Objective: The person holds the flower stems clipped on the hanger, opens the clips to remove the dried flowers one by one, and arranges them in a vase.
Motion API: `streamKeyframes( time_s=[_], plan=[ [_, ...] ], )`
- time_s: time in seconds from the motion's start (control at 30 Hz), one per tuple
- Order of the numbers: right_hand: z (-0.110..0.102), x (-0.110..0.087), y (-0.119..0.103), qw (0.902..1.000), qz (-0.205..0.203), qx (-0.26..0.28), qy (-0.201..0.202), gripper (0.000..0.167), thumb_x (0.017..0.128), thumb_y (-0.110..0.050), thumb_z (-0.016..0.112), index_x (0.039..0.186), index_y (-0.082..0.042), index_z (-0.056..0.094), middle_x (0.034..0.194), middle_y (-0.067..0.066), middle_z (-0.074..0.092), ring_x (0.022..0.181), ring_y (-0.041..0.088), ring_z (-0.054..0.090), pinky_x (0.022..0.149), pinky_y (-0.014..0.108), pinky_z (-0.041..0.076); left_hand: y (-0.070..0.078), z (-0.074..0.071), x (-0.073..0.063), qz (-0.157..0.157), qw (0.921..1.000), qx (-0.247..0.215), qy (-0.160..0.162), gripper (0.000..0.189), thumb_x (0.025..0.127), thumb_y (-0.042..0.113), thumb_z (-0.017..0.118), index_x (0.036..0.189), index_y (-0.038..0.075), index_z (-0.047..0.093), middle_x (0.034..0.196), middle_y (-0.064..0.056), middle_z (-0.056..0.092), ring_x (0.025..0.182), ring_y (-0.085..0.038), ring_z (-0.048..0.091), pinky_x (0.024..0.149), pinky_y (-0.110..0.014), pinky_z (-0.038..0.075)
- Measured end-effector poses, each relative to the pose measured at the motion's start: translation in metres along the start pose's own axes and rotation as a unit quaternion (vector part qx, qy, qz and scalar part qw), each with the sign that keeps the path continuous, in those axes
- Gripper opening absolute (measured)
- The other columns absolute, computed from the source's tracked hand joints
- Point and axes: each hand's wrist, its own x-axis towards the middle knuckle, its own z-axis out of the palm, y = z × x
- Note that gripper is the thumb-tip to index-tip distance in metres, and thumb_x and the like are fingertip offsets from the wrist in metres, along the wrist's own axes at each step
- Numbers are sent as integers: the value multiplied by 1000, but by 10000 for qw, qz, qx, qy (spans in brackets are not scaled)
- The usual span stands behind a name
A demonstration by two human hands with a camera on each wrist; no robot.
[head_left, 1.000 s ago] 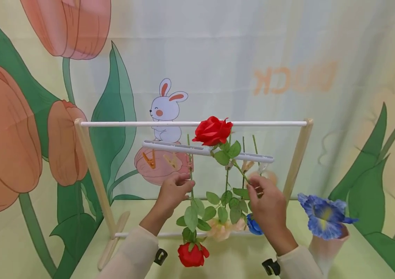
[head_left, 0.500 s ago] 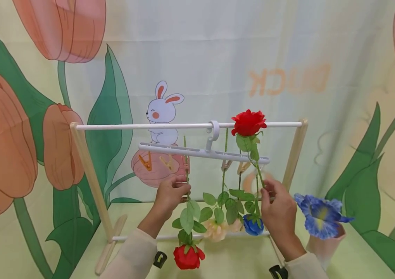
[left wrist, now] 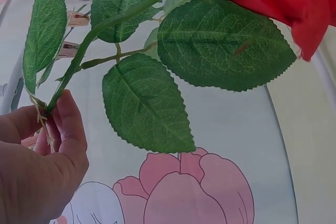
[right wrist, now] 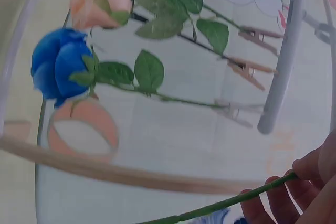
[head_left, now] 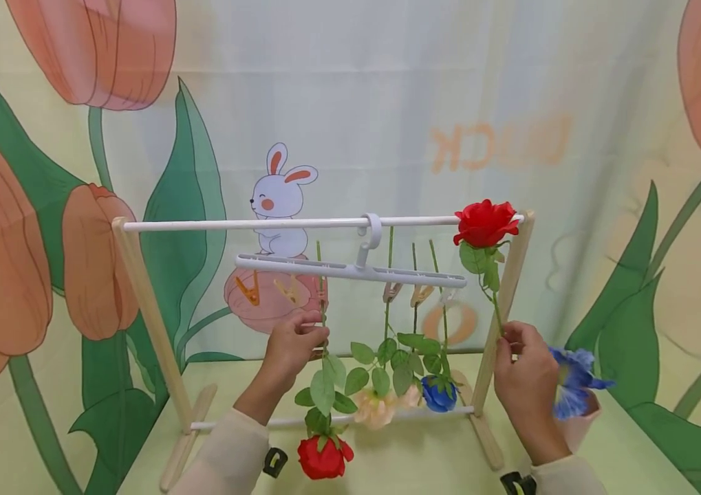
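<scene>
My right hand [head_left: 526, 381] pinches the green stem [right wrist: 231, 200] of an upright red rose [head_left: 486, 223] beside the rack's right post. The thumb and fingertips of my left hand [head_left: 288, 347] pinch the stem of another red rose [head_left: 325, 457], which hangs head down from a pink clip [head_left: 321, 292]. Several clips line a grey hanger [head_left: 300, 267], hooked over the rack's top bar and tilted lower on the right. From other clips hang a blue rose [head_left: 439, 394] and peach flowers [head_left: 375, 409], also head down.
A wooden rack with a white top bar [head_left: 232, 224] stands on the pale green table [head_left: 412, 467]. Orange [head_left: 247, 292] and yellowish [head_left: 288, 291] clips on the hanger's left hold nothing. Behind my right hand, a pink vase [head_left: 582, 430] holds a blue flower [head_left: 576, 378]. A printed curtain hangs behind.
My right hand has carried the upright red rose to the right, from in front of the hanger to the right post. My left hand has stayed on the hanging rose's stem.
</scene>
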Motion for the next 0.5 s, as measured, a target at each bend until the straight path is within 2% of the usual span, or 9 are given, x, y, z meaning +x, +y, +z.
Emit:
streamKeyframes(
  time_s=[0.1,0.27,0.37,0.43,0.5],
  plan=[
    [-10,6,6,9998,165,-106,100,15,94,-2,64,108,0,67,95,19,73,79,35,70,65,37,47,1,0,1,23,10000,-21,-7,29,95,6,68,123,0,67,99,-15,72,81,-17,69,77,-37,64],
    [-21,13,14,9988,379,-240,204,17,96,-6,62,111,0,67,99,19,73,83,33,69,68,29,41,0,0,-1,8,10000,1,-17,29,95,7,68,123,0,67,97,-14,72,77,-13,68,77,-37,64],
    [-24,17,15,9982,438,-248,313,17,95,-5,63,111,0,67,99,19,73,78,4,64,68,22,38,0,1,-2,4,10000,35,-5,29,95,7,68,124,0,67,98,-13,72,77,-13,68,77,-37,64],
    [-25,20,15,9979,450,-195,412,17,95,-5,62,111,1,66,99,20,73,78,-16,52,68,17,36,1,1,-2,-1,10000,27,4,30,95,7,68,124,0,67,99,-14,72,77,-13,68,77,-37,64],
    [-27,23,15,9976,506,-119,462,18,96,-6,62,112,1,66,101,20,73,79,-27,38,69,14,35,1,0,-1,-9,10000,4,14,30,95,7,68,125,1,67,100,-15,72,77,-12,68,77,-36,64]
  ],
)
